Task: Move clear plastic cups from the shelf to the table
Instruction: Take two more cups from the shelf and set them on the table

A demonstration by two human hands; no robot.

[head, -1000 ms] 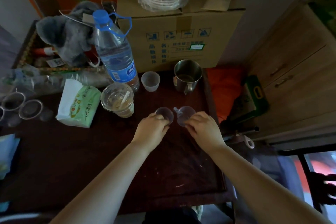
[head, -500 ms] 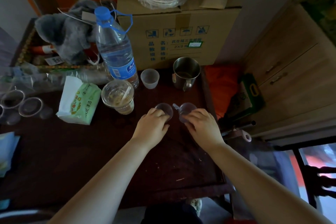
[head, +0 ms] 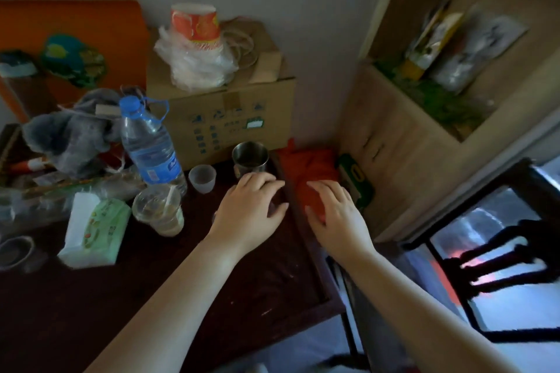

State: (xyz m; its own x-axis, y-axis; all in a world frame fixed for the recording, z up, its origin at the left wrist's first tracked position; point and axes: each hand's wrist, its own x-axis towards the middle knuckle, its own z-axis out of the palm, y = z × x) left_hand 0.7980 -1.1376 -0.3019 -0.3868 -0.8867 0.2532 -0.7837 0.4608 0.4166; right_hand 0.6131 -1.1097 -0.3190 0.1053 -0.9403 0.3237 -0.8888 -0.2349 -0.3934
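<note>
My left hand point(head: 251, 209) hovers palm down over the dark table point(head: 151, 297), just in front of the metal mug point(head: 250, 157). Its fingers are spread and hold nothing. My right hand point(head: 336, 215) is past the table's right edge, above the red cloth point(head: 306, 166), also spread and empty. The two small clear cups from a moment ago are hidden, probably under my left hand. A small frosted cup point(head: 202, 179) stands left of the mug. The wooden shelf unit point(head: 424, 118) rises at the right; I see no cups in it.
A water bottle point(head: 148, 145), a large plastic cup with drink point(head: 157, 209), a tissue pack point(head: 94, 230) and a grey plush toy point(head: 69, 139) crowd the left. A cardboard box point(head: 221, 112) stands behind. A dark chair point(head: 500, 266) is at lower right.
Both hands let go of the two small clear cups, lifted and opened. They shifted right, the right hand leaving the table, and my view swung up toward the shelf.
</note>
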